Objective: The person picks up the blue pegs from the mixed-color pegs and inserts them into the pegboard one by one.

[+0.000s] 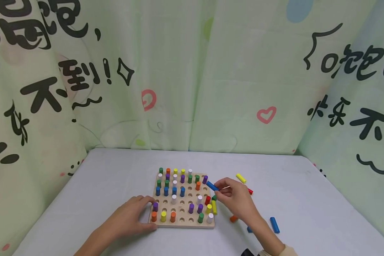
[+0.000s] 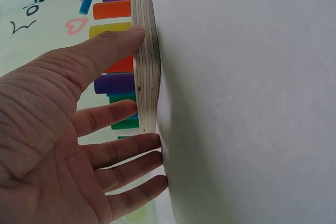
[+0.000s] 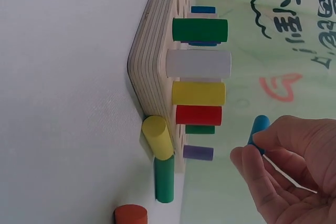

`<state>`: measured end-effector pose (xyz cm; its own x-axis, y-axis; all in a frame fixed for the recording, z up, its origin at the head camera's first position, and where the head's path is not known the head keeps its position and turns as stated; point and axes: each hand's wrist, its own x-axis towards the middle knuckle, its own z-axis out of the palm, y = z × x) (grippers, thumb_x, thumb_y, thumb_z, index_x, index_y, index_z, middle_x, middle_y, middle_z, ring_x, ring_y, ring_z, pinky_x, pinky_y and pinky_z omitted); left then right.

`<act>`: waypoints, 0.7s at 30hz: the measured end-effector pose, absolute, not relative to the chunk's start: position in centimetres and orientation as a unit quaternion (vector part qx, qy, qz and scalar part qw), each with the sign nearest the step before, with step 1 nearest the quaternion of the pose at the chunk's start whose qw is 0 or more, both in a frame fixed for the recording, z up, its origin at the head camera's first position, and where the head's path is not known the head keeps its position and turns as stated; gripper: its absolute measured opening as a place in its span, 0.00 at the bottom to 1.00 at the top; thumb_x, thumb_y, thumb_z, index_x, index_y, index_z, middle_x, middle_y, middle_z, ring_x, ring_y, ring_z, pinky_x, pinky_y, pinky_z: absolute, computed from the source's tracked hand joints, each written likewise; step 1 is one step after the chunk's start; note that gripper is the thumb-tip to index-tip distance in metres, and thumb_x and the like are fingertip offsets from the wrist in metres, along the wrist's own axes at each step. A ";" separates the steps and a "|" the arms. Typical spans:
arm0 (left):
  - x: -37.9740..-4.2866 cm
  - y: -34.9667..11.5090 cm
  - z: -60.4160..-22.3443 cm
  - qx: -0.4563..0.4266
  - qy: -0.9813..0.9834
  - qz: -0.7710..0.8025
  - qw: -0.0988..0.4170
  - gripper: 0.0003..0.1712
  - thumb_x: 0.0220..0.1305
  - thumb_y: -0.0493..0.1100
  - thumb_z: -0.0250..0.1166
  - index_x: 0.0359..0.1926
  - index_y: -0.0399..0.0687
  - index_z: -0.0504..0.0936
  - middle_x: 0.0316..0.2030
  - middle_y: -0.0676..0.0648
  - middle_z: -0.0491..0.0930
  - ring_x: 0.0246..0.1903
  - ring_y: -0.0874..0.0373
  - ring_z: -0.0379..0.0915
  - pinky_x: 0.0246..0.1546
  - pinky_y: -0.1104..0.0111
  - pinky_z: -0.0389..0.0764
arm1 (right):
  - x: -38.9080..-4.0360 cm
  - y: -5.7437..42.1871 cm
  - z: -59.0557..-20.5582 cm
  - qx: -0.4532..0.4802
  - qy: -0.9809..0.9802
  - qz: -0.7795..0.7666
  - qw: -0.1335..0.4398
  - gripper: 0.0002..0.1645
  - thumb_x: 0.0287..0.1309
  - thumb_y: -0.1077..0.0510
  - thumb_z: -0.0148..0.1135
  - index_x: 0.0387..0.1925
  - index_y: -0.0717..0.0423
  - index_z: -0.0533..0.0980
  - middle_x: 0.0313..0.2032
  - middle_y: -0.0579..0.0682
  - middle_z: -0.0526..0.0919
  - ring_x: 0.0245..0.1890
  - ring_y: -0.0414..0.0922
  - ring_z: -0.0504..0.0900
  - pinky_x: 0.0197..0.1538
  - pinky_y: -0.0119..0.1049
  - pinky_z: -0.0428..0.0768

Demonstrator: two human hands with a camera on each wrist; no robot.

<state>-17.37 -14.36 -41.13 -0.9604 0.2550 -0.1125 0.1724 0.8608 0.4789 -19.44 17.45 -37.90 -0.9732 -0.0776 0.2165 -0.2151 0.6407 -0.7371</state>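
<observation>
A wooden pegboard (image 1: 181, 225) stands on the white table, many of its holes filled with coloured pegs and others bare. My left hand (image 1: 132, 215) is at its near left corner, thumb on the front edge and fingers along the left side. In the left wrist view those fingers (image 2: 123, 148) are spread and fairly straight. Between thumb and fingertips, my right hand (image 1: 236, 198) pinches a blue peg (image 1: 212, 186), tilted, above the board's right side. The same blue peg (image 3: 258, 128) shows clear of the standing pegs in the right wrist view. Four-in-line blue pegs aside, colours are mixed.
Against the board's right edge lie a loose yellow peg (image 1: 214, 207) and a green peg (image 3: 164, 179). Farther right are another yellow peg (image 1: 241, 178), a red peg (image 1: 250, 191), an orange peg (image 1: 233, 218) and a blue one (image 1: 275, 225). A printed curtain (image 1: 243, 78) surrounds the table.
</observation>
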 end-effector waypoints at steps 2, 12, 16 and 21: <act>-17.4 -14.3 -41.1 0.112 0.961 0.239 0.087 0.39 0.44 0.60 0.83 0.56 0.55 0.80 0.58 0.44 0.80 0.59 0.44 0.75 0.59 0.40 0.77 | -19.5 17.2 -37.9 0.085 -0.901 0.417 0.083 0.12 0.56 0.70 0.72 0.41 0.57 0.83 0.37 0.50 0.85 0.35 0.41 0.85 0.41 0.32 0.88; -17.3 -14.3 -40.9 0.107 0.961 0.238 0.088 0.39 0.44 0.60 0.83 0.57 0.55 0.80 0.58 0.44 0.80 0.58 0.45 0.75 0.59 0.41 0.77 | -19.9 16.1 -38.1 0.109 -0.896 0.420 0.089 0.11 0.56 0.71 0.72 0.39 0.56 0.83 0.34 0.46 0.85 0.33 0.39 0.83 0.42 0.31 0.87; -17.3 -14.3 -41.0 0.108 0.961 0.239 0.087 0.39 0.44 0.60 0.83 0.57 0.55 0.80 0.59 0.44 0.80 0.59 0.45 0.75 0.59 0.40 0.77 | -20.1 15.8 -38.3 0.114 -0.899 0.414 0.089 0.10 0.57 0.70 0.71 0.39 0.56 0.83 0.34 0.45 0.85 0.34 0.39 0.82 0.42 0.30 0.86; -17.4 -14.2 -41.0 0.107 0.962 0.237 0.087 0.39 0.44 0.60 0.83 0.57 0.54 0.80 0.59 0.43 0.80 0.59 0.44 0.75 0.59 0.40 0.77 | -20.2 15.5 -38.5 0.121 -0.901 0.406 0.090 0.10 0.58 0.69 0.71 0.39 0.55 0.83 0.34 0.44 0.85 0.36 0.40 0.83 0.43 0.29 0.85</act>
<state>-17.36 -14.24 -41.01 -0.9619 0.2478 -0.1157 0.1656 0.8644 0.4747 -20.23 15.52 -38.53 -0.9548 -0.1443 0.2598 -0.2903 0.6406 -0.7109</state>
